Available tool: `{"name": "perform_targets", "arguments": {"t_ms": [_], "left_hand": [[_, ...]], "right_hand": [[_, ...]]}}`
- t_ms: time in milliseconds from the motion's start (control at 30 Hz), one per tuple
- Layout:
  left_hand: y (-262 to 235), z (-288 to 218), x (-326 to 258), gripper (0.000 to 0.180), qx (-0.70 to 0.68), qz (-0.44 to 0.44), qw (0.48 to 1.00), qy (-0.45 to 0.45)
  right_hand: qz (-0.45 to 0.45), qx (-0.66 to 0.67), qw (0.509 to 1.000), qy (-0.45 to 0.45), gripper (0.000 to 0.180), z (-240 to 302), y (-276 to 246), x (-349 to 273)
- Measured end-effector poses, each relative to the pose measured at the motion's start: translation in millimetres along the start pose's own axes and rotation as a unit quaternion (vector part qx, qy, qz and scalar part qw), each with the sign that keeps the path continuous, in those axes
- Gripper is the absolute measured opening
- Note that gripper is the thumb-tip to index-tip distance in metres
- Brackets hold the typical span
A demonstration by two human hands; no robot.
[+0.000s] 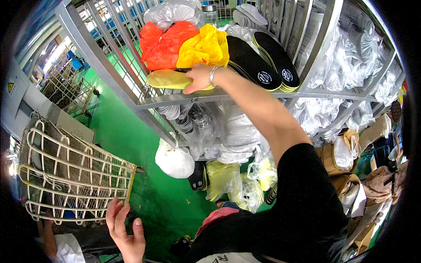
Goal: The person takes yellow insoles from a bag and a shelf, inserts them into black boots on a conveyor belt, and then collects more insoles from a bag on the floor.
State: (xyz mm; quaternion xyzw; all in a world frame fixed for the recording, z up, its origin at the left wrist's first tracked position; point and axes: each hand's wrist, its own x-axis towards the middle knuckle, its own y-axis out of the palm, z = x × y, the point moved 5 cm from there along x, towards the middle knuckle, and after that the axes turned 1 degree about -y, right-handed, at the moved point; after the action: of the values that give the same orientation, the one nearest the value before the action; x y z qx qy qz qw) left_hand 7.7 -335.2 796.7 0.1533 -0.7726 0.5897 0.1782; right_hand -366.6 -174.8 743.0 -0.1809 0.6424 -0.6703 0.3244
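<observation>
On the top shelf of a metal rack (162,103), a yellow shoe insole (166,79) lies lengthwise along the front edge. My right hand (202,78), with a bangle at the wrist, is closed on the right end of this insole. Just behind it sit a red plastic bag (166,41) and a yellow plastic bag (204,46). Stacks of black insoles with yellow edges (250,63) lie to the right of the hand. Down at the lower left, my left hand (127,232) is open with its fingers apart, holding nothing, near a pale wire-frame cart (79,162).
Lower shelves hold plastic-wrapped insole bundles (239,127). A white bag (174,161) hangs below the rack's corner. Bagged yellow-green insoles (223,179) are stacked near my body. Cardboard boxes (335,158) stand at the right. The floor (105,105) is green.
</observation>
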Motion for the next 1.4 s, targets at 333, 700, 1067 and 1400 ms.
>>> {"name": "perform_targets", "arguments": {"t_ms": [333, 700, 1067, 1400], "left_hand": [[45.0, -16.9, 34.1, 0.032, -0.228, 0.060, 0.971, -0.043], [91.6, -74.2, 72.9, 0.037, -0.294, 0.119, 0.946, 0.071], [93.9, -30.8, 44.8, 0.035, -0.276, 0.117, 0.952, -0.056], [85.5, -24.1, 28.9, 0.033, -0.261, 0.086, 0.960, -0.059]], "right_hand": [[-0.298, -0.074, 0.935, 0.176, 0.063, -66.1, -21.4, -151.1], [-0.099, -0.017, 0.935, 0.339, 0.071, -97.6, -13.7, -112.4], [-0.190, -0.017, 0.918, 0.348, 0.063, -74.1, -38.6, -148.9], [-0.100, -0.021, 0.950, 0.296, 0.069, -79.5, -21.3, -87.0]]}}
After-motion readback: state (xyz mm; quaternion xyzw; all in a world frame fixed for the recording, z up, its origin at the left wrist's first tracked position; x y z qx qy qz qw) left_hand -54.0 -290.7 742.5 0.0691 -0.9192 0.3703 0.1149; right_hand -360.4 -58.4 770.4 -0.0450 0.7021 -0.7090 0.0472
